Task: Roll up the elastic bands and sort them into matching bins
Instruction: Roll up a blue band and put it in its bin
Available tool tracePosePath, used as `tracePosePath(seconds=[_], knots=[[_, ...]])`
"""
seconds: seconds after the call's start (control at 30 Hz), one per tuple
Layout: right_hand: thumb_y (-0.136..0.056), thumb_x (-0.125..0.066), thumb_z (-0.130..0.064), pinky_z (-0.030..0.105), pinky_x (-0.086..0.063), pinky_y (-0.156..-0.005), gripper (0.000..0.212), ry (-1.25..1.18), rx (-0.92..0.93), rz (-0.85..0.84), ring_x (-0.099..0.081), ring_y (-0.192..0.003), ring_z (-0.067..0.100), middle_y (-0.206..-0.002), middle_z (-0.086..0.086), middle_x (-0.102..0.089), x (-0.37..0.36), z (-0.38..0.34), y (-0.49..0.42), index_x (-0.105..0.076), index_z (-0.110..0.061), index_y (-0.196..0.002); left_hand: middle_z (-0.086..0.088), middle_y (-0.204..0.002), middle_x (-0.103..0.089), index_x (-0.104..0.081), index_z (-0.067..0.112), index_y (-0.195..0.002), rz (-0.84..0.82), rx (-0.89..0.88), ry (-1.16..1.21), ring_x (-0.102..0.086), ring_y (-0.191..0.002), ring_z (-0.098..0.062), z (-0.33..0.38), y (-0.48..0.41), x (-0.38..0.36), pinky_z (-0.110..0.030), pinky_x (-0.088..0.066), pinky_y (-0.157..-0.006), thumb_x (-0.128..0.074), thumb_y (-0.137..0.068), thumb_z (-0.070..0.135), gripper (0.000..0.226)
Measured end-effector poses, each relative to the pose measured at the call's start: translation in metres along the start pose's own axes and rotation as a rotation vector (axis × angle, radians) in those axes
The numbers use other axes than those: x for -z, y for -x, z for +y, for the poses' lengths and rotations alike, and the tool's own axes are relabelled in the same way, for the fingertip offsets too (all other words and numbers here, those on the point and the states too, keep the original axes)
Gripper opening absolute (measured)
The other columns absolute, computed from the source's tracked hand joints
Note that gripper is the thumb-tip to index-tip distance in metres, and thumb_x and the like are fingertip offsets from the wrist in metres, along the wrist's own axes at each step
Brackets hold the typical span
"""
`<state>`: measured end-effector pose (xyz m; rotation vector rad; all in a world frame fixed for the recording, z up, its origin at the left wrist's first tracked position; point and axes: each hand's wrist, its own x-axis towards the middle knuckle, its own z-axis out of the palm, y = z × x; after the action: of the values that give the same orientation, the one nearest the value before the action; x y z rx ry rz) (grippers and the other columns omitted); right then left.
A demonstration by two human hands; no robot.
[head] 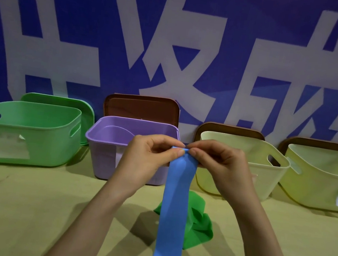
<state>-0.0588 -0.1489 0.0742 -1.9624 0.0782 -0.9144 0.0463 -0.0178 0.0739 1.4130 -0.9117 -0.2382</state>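
My left hand (150, 158) & right hand (219, 167) each had a pinch grip on the blue band (173, 215) top, roll barely started. Green band (199, 227) lay unrolled. Purple bin (97, 135) maybe held one.

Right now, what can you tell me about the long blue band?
The blue band is a long, flat, smooth strip that looks stretchy and rubbery. Its top edge, slightly curled over, is pinched by the left hand and right hand. From there it hangs down in front of the crumpled green band and leaves the picture at the bottom.
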Motion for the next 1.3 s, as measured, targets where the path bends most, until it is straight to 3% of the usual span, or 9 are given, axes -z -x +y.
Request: tracePosePath(seconds=[0.17, 0.33, 0.43, 0.53, 0.67, 0.8, 0.97, 1.1, 1.3], knots=[[-0.080, -0.068, 0.001, 0.013, -0.052, -0.071, 0.021, -0.046, -0.026, 0.006, -0.068, -0.077, 0.002, -0.075, -0.012, -0.072, -0.003, -0.006, 0.000, -0.072, -0.020, -0.082, -0.010, -0.085, -0.073, -0.074, 0.014, -0.088, -0.014, 0.054, 0.081, -0.070, -0.081, -0.015, 0.002, 0.001, 0.003, -0.020, -0.055, -0.068, -0.069, -0.081, 0.002, 0.015], [-0.073, -0.072, 0.006, 0.018, -0.055, -0.071, 0.015, -0.209, -0.111, 0.057, -0.070, -0.076, 0.011, -0.077, 0.001, -0.073, -0.003, -0.010, 0.001, -0.071, -0.007, -0.081, -0.002, -0.082, -0.073, -0.070, 0.018, -0.089, -0.001, 0.094, 0.175, -0.069, -0.081, -0.010, 0.001, 0.000, 0.002, -0.019, -0.053, -0.068, -0.071, -0.078, -0.002, 0.023], [-0.071, -0.072, 0.008, 0.019, -0.055, -0.069, 0.016, -0.276, -0.130, 0.073, -0.070, -0.075, 0.013, -0.077, 0.003, -0.074, 0.000, -0.013, 0.001, -0.070, -0.006, -0.079, -0.005, -0.091, -0.073, -0.069, 0.017, -0.093, -0.025, 0.121, 0.241, -0.069, -0.090, -0.016, 0.000, 0.000, 0.000, -0.023, -0.056, -0.074, -0.072, -0.078, 0.002, 0.022], [-0.070, -0.072, 0.009, 0.021, -0.056, -0.069, 0.017, -0.304, -0.130, 0.089, -0.070, -0.076, 0.014, -0.078, 0.006, -0.074, 0.002, -0.016, 0.001, -0.069, -0.007, -0.077, -0.003, -0.090, -0.072, -0.070, 0.015, -0.097, -0.090, 0.139, 0.197, -0.067, -0.088, -0.013, -0.001, 0.000, -0.002, -0.021, -0.055, -0.071, -0.070, -0.080, 0.012, 0.016], [-0.071, -0.071, 0.010, 0.021, -0.056, -0.070, 0.018, -0.274, -0.135, 0.100, -0.069, -0.074, 0.014, -0.076, 0.005, -0.074, 0.002, -0.017, 0.001, -0.070, -0.007, -0.077, -0.016, -0.093, -0.071, -0.071, 0.010, -0.094, -0.089, 0.128, 0.185, -0.068, -0.089, -0.020, -0.002, 0.000, -0.004, -0.035, -0.056, -0.080, -0.070, -0.073, 0.028, 0.027], [-0.071, -0.072, 0.008, 0.020, -0.056, -0.071, 0.016, -0.235, -0.133, 0.111, -0.070, -0.075, 0.013, -0.078, 0.005, -0.074, 0.000, -0.017, 0.001, -0.070, -0.006, -0.079, -0.004, -0.082, -0.074, -0.073, 0.018, -0.082, -0.009, 0.032, 0.105, -0.069, -0.080, -0.013, -0.004, -0.001, -0.005, -0.027, -0.057, -0.071, -0.070, -0.080, 0.017, 0.004], [-0.074, -0.071, 0.006, 0.016, -0.054, -0.069, 0.015, -0.237, -0.122, 0.110, -0.069, -0.075, 0.008, -0.077, 0.000, -0.074, -0.001, -0.019, 0.001, -0.071, -0.008, -0.081, 0.000, -0.081, -0.074, -0.073, 0.023, -0.080, 0.027, 0.015, 0.100, -0.069, -0.081, -0.012, -0.008, -0.002, -0.008, -0.028, -0.057, -0.071, -0.066, -0.085, 0.015, 0.012], [-0.075, -0.070, 0.006, 0.018, -0.054, -0.070, 0.018, -0.196, -0.089, 0.138, -0.069, -0.077, 0.009, -0.078, -0.001, -0.073, -0.004, -0.017, 0.003, -0.071, -0.012, -0.079, -0.007, -0.084, -0.073, -0.071, 0.010, -0.090, -0.027, 0.140, 0.190, -0.070, -0.078, -0.015, -0.007, -0.001, -0.012, -0.021, -0.052, -0.062, -0.061, -0.088, 0.020, 0.013], [-0.075, -0.070, 0.009, 0.018, -0.054, -0.070, 0.021, -0.161, -0.078, 0.135, -0.069, -0.076, 0.007, -0.078, -0.002, -0.073, -0.007, -0.015, 0.003, -0.071, -0.012, -0.078, -0.008, -0.091, -0.074, -0.072, 0.009, -0.094, -0.111, 0.270, 0.303, -0.070, -0.087, -0.021, -0.007, -0.002, -0.006, -0.035, -0.053, -0.082, -0.066, -0.081, 0.027, 0.023]])
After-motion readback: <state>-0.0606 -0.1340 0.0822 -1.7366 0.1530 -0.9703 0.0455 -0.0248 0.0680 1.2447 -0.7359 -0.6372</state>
